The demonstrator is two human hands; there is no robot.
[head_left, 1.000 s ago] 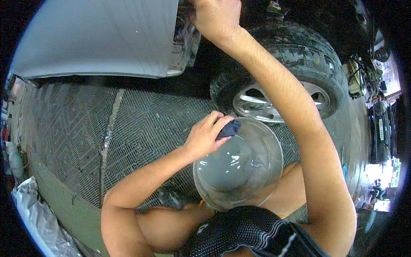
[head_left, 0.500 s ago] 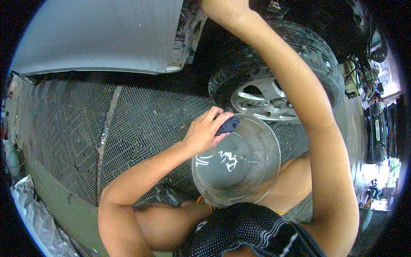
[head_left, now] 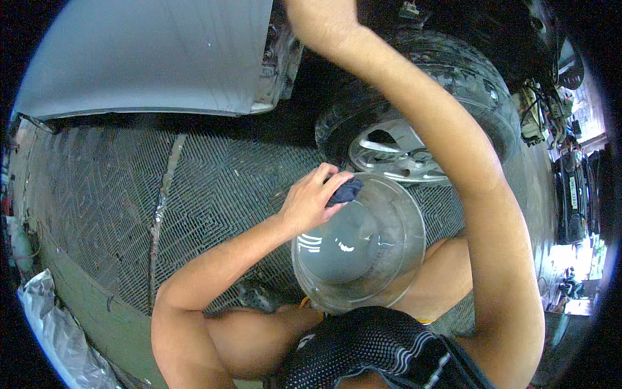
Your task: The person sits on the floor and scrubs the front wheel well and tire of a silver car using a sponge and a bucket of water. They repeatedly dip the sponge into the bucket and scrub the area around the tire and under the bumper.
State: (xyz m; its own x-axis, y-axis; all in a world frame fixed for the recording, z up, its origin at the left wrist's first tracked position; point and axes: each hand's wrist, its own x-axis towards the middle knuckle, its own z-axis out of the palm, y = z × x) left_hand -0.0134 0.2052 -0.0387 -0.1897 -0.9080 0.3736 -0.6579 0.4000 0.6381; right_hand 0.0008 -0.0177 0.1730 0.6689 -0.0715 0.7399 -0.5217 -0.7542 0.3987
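Note:
My left hand [head_left: 315, 198] is closed around a bunched dark cloth [head_left: 345, 192] at the upper left rim of a clear plastic basin [head_left: 409, 259]. Greyish water [head_left: 334, 259] fills the lower part of the basin, with bright reflections on its surface. The basin sits between my bent legs. My right arm reaches far up past the wheel, and the back of my right hand [head_left: 321, 23] is cut off by the top edge, so its fingers are hidden.
A car's grey body panel [head_left: 149, 52] spans the upper left. Beside it is a tyre [head_left: 483, 84] with a silver alloy rim [head_left: 402, 150]. Ridged dark matting [head_left: 220, 188] covers the floor. Crumpled clear plastic sheeting [head_left: 55, 324] lies at lower left, and car parts [head_left: 547, 117] stand at right.
My right hand has shifted up and to the left. My left hand stays at the basin with the cloth, while the reflections on the water have changed shape.

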